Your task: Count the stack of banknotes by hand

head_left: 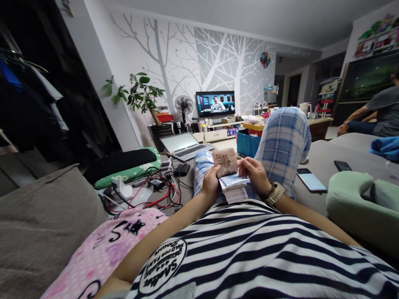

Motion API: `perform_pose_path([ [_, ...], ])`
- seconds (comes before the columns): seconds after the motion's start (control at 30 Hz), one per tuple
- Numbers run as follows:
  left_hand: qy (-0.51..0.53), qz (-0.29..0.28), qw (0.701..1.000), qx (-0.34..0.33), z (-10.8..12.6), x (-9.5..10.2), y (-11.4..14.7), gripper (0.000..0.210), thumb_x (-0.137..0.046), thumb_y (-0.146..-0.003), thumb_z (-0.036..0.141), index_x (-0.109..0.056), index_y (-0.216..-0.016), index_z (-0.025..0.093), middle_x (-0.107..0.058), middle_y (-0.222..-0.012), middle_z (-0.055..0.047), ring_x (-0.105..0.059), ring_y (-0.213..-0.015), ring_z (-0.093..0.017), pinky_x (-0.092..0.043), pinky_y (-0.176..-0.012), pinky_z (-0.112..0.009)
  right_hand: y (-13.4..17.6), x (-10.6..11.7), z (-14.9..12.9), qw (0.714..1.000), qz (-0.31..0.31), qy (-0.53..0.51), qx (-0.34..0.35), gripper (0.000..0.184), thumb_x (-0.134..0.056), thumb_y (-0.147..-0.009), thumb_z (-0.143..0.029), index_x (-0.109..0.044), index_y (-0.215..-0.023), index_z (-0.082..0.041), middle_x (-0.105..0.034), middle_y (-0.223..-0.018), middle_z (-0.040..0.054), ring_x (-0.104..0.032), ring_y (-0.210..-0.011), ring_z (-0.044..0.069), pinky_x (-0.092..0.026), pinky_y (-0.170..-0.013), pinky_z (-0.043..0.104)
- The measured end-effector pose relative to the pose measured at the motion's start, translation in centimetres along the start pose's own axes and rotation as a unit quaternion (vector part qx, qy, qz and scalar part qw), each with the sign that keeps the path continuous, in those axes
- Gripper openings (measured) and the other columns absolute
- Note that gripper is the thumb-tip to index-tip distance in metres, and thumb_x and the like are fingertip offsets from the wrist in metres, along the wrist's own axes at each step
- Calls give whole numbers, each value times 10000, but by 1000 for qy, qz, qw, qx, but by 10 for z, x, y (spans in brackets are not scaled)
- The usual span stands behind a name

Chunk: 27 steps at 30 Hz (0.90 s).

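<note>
My left hand (210,181) is closed on a stack of brownish banknotes (225,162) marked with a 20, held upright over my lap. My right hand (254,173) has its fingers bent and pressed together at the right side of the notes. What its fingertips hold, if anything, is hidden. Just below the brown notes, a fanned pile of pale bluish-white paper slips (233,187) rests against my striped shirt, between the two hands. A watch (275,193) is on my right wrist.
An open laptop (187,147) and tangled cables (162,187) lie to my left. On the right are a phone (311,180), a remote control (342,165) and a green neck pillow (361,203). A person (380,108) sits at the far right. A blue box (247,144) stands ahead.
</note>
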State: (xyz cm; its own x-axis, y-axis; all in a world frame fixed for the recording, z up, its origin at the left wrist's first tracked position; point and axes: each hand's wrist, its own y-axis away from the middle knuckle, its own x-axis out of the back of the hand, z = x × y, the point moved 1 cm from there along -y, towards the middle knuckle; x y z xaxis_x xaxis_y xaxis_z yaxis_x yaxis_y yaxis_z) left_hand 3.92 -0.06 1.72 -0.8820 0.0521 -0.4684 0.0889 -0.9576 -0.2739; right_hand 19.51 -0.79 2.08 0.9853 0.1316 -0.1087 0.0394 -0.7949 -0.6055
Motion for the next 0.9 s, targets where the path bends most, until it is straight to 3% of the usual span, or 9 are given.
perform_pose_path([
  [0.27,27,-61,997,43,10,-9,12,150,-684,-633,308,-662,-705,179,-712,-723,-74,-673,-958,-303,-516,-849,-424,-2,-1,-2,999,43,4,1,415,-736,-680,-576,-547,-651,-208,-499,-546,-45,-420,-501,107,-326,-508,265],
  [0.47,60,-137,987,61,7,-9,14,239,-696,-632,288,-699,-838,168,-747,-860,-96,-674,-998,-307,-505,-901,-444,-3,-1,0,1000,19,8,-6,430,-731,-687,-552,-490,-581,-212,-463,-534,-46,-388,-506,108,-317,-506,268],
  [0.63,46,-122,991,42,5,-7,11,174,-696,-662,295,-711,-791,178,-753,-877,-90,-658,-1047,-307,-489,-953,-441,-4,0,3,1000,21,-8,-16,428,-739,-673,-530,-475,-572,-208,-446,-542,-51,-359,-518,100,-293,-505,261],
  [0.8,25,-52,998,10,6,-6,7,151,-685,-666,311,-680,-658,161,-738,-761,-75,-652,-1048,-307,-475,-980,-424,-5,1,5,1000,30,-5,-4,397,-736,-686,-502,-499,-582,-201,-458,-563,-42,-365,-545,104,-285,-512,256],
  [0.9,49,-37,998,21,3,-5,2,161,-677,-667,301,-692,-696,143,-733,-750,-76,-665,-1017,-299,-484,-964,-416,-4,0,3,1000,25,-9,4,387,-733,-687,-497,-502,-589,-203,-452,-570,-43,-371,-554,107,-300,-523,256],
])
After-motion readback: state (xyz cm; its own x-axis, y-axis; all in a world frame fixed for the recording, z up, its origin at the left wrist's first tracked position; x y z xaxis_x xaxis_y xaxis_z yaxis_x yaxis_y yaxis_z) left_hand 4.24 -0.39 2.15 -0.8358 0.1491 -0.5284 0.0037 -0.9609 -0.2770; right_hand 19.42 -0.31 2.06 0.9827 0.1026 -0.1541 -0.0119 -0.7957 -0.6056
